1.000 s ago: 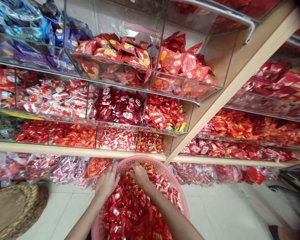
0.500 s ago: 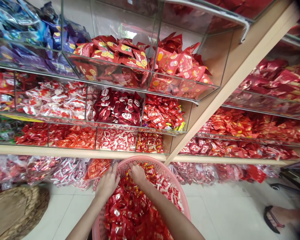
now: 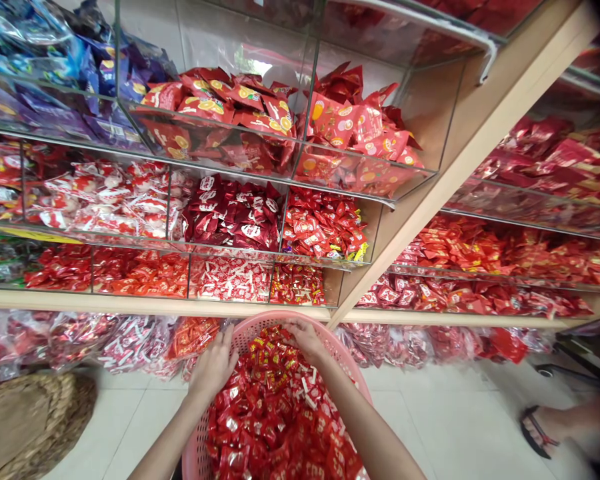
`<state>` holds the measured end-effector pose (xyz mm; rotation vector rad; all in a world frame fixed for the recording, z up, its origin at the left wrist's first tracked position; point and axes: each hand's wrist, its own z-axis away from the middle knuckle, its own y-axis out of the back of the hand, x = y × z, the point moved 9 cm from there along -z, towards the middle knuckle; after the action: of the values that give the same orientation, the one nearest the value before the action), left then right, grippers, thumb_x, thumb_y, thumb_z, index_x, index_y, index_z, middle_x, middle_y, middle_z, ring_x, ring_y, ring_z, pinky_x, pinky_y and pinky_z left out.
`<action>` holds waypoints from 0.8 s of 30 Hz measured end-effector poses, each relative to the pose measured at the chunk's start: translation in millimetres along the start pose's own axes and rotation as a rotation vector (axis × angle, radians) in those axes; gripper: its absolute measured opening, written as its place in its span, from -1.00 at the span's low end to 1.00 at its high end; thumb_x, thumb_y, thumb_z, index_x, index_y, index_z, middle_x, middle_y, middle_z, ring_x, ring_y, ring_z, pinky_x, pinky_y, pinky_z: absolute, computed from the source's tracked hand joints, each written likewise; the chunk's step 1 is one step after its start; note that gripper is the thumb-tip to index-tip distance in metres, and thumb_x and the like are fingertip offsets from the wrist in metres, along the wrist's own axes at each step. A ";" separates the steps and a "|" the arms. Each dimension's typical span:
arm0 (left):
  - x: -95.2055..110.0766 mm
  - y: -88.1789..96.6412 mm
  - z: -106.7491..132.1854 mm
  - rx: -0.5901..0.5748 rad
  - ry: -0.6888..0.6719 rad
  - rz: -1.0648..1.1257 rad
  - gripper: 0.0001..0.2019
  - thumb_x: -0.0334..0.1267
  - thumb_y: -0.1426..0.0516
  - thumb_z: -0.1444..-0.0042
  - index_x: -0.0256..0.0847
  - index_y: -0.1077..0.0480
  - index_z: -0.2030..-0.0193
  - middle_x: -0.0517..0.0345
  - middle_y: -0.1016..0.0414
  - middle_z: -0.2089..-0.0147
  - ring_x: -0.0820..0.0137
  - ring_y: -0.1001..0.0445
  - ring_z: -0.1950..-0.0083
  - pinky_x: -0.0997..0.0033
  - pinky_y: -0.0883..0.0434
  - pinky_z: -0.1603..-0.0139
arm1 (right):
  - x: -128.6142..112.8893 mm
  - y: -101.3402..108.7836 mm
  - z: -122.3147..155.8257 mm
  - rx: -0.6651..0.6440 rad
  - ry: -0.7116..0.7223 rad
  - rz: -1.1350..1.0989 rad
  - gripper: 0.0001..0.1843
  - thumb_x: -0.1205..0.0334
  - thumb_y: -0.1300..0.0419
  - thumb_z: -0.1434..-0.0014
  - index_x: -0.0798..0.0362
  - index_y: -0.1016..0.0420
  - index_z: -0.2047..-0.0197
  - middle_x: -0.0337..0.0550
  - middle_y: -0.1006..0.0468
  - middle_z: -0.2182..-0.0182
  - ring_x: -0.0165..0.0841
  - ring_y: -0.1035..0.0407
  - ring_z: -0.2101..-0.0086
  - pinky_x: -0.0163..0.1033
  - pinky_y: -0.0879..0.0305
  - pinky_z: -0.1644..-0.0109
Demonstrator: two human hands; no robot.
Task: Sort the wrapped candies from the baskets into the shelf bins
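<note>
A pink perforated plastic basket (image 3: 196, 440) in front of me holds many wrapped candies (image 3: 260, 413), mostly shiny red, with red-and-gold ones toward the back and red-and-white ones on the right. My left hand (image 3: 214, 363) is closed over the basket's left rim, its fingers on the outer side. Inside the far right of the basket, my right hand (image 3: 307, 343) reaches down to the red-and-gold candies, fingers bent but loosely apart. Its fingertips touch the pile near the back rim. My right forearm covers part of the red-and-white candies.
Clear-fronted shelf bins (image 3: 230, 230) of bagged and wrapped sweets rise ahead, split by a wooden upright (image 3: 430, 200). Plastic bags of candy (image 3: 135, 343) line the floor beneath. A woven stool or basket (image 3: 55, 413) stands at left; another person's sandalled foot (image 3: 545, 427) is at right.
My right hand has moved right across the candies toward the back right rim, uncovering red-and-gold ones in the middle. My left hand stays on the left rim.
</note>
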<state>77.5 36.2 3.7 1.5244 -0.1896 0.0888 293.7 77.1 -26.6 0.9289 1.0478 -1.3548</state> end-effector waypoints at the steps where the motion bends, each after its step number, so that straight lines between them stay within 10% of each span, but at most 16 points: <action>1: 0.0 0.1 0.0 0.002 0.000 0.002 -0.50 -0.22 0.17 -0.21 -0.27 0.03 -0.29 -0.16 -0.35 -0.07 0.22 -0.47 0.10 0.30 -0.39 0.22 | 1.1 3.3 -0.6 0.019 0.014 0.009 -0.65 0.03 -0.22 0.14 0.07 -0.37 0.32 -0.18 -0.46 0.33 -0.41 -0.37 0.36 -0.30 -0.35 0.30; 11: 0.8 0.4 0.6 0.001 -0.014 -0.004 -0.48 -0.21 0.19 -0.22 -0.32 0.05 -0.30 -0.20 -0.35 -0.08 0.19 -0.46 0.10 0.26 -0.40 0.23 | -6.8 27.1 -4.4 0.195 0.209 0.134 -0.57 0.08 -0.30 0.24 0.10 -0.42 0.27 -0.17 -0.51 0.41 -0.34 -0.38 0.37 -0.26 -0.32 0.30; 24: -0.3 1.9 1.5 -0.002 0.008 0.017 -0.50 -0.21 0.17 -0.22 -0.26 0.04 -0.29 -0.16 -0.34 -0.08 0.21 -0.46 0.09 0.30 -0.37 0.22 | 36.3 -1.6 16.9 0.090 -0.031 -0.019 -0.59 -0.05 -0.36 0.34 0.05 -0.39 0.50 -0.32 -0.40 0.59 -0.40 -0.33 0.59 -0.22 -0.38 0.45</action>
<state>76.8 34.9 5.6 1.5208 -0.1963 0.1081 290.8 50.3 -56.1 0.9634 0.9807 -1.4380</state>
